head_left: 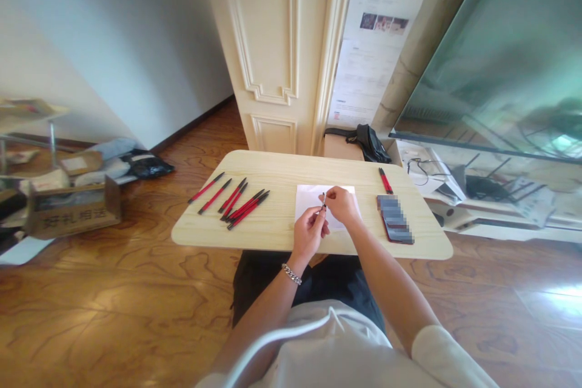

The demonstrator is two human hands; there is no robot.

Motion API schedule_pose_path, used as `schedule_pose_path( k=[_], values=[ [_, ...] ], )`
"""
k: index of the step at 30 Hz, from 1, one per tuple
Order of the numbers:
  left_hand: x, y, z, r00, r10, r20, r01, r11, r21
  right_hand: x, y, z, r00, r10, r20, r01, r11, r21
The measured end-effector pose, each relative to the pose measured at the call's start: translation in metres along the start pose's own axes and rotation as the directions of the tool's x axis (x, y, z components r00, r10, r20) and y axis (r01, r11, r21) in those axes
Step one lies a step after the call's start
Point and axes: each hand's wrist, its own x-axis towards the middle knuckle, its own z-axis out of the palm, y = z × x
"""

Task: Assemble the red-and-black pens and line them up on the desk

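Over a white sheet of paper (304, 196) in the middle of the small table, my two hands meet. The fingers of my left hand (309, 231) are closed around a small dark pen part, mostly hidden by them. My right hand (343, 205) pinches a thin pale stick (324, 196), like a pen refill, at its upper end. It stands nearly upright above my left fingertips; whether the two pieces are joined I cannot tell. Several red pens with black ends (236, 201) lie slanted to the left of the paper.
On the table's (273, 163) right side lie a phone (394, 219) and red-and-black pens or pen parts (385, 180). Behind stands a cream panelled door (268, 42). A black bag (370, 142) rests beyond the table. Cardboard boxes (75, 212) and packages are on the left.
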Motion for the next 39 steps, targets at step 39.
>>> schedule_pose_path(
  k=[39],
  values=[
    [0.001,0.001,0.000,0.998,-0.030,-0.055,0.029,0.999,-0.016,-0.030,0.002,0.001,0.996,-0.009,0.094,0.053,0.876,-0.479]
  ],
)
